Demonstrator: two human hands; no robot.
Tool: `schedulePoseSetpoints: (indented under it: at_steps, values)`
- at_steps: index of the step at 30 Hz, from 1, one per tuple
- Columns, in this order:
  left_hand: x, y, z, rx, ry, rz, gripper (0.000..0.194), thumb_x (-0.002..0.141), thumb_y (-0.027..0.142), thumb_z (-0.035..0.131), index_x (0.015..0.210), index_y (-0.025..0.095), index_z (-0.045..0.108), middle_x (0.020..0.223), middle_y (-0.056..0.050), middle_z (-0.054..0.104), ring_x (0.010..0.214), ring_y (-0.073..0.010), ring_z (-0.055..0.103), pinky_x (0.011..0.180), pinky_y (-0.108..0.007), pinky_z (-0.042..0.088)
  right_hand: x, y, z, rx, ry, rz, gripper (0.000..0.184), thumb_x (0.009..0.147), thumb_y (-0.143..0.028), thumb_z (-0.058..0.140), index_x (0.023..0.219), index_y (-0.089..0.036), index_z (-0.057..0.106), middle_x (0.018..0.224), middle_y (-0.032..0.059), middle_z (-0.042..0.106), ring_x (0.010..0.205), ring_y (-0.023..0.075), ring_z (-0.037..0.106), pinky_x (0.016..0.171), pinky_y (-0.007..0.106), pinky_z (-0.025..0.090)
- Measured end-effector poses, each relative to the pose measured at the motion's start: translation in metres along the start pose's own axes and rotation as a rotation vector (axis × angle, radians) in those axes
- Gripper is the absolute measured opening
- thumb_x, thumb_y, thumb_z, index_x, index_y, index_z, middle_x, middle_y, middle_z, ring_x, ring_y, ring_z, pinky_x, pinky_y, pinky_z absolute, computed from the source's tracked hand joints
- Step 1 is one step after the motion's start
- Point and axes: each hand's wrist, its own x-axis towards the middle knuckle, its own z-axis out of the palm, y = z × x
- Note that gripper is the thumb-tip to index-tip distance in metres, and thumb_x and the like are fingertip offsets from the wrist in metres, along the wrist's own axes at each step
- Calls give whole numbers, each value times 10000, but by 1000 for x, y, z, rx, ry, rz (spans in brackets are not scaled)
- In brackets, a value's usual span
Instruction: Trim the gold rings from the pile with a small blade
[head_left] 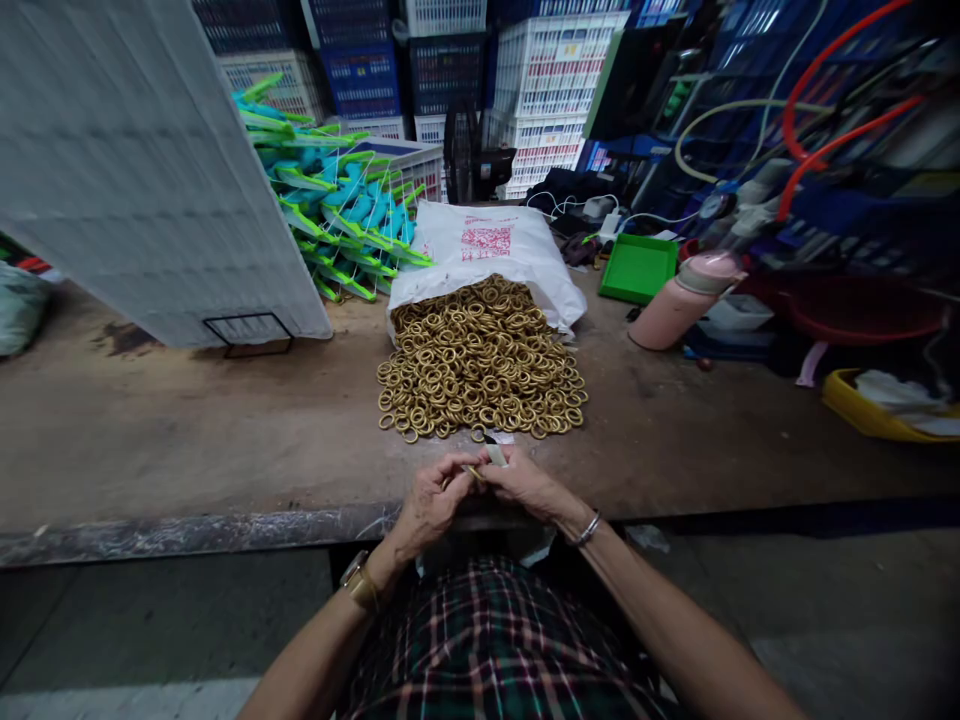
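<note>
Both hands meet at the front of the workbench, just before a spilled heap of brass-coloured rings point(487, 370). My left hand point(433, 500) is closed, fingertips pinching one brass-coloured ring point(475, 473). In my right hand point(529, 487), closed too, is a small flat pale tool point(496, 455) with a dark tip pointing toward the heap; its exact kind is unclear. The right fingertips also touch the ring or lie right beside it. Out of the open mouth of a white sack point(517, 245) with red print, the rings spread onto the wood.
Left stands a tall white panel point(150, 170) on a black wire stand point(251, 335), with green and turquoise plastic pieces point(337, 200) behind. To the right are a green tray point(639, 268), a pink bottle point(675, 305) and a yellow basin point(877, 415). Stacked crates point(559, 75) line the back.
</note>
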Motion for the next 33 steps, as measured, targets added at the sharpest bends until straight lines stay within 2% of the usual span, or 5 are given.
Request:
schedulePoseSetpoints:
  at_steps: [9, 14, 19, 28, 33]
  values:
    - [-11, 2, 0, 98, 85, 14, 221, 803, 340, 537, 767, 145, 633, 703, -22, 645, 648, -117, 543, 633, -221, 415, -1, 1, 7, 132, -18, 0, 247, 691, -409, 552, 746, -182, 472, 540, -72, 500, 331, 15, 259, 334, 160, 151]
    - [-11, 4, 2, 36, 114, -82, 239, 761, 372, 577, 727, 138, 610, 626, 0, 586, 558, -90, 471, 542, -202, 362, 0, 2, 11, -89, 66, -46, 279, 746, -453, 476, 673, -184, 459, 525, -67, 464, 362, 35, 280, 349, 179, 184]
    - [-16, 3, 3, -144, 20, -279, 328, 753, 475, 561, 702, 153, 525, 498, 64, 423, 407, -40, 278, 408, -188, 195, 1, 0, 14, -300, 166, -231, 228, 741, -347, 464, 587, -188, 410, 530, -68, 367, 487, 66, 314, 449, 195, 253]
    - [-21, -2, 4, -404, 4, -292, 314, 777, 464, 539, 804, 153, 514, 586, 48, 470, 391, -25, 264, 377, -182, 168, 5, 3, 14, -387, 209, -256, 249, 800, -282, 407, 594, -175, 496, 549, -23, 509, 541, 99, 424, 521, 208, 316]
    - [-21, -1, 2, -395, 45, -272, 319, 781, 473, 539, 775, 156, 501, 577, 55, 443, 396, -26, 262, 379, -180, 169, -2, 7, 13, -775, 211, -343, 154, 753, -154, 405, 736, -183, 555, 637, -2, 555, 597, 122, 461, 576, 220, 304]
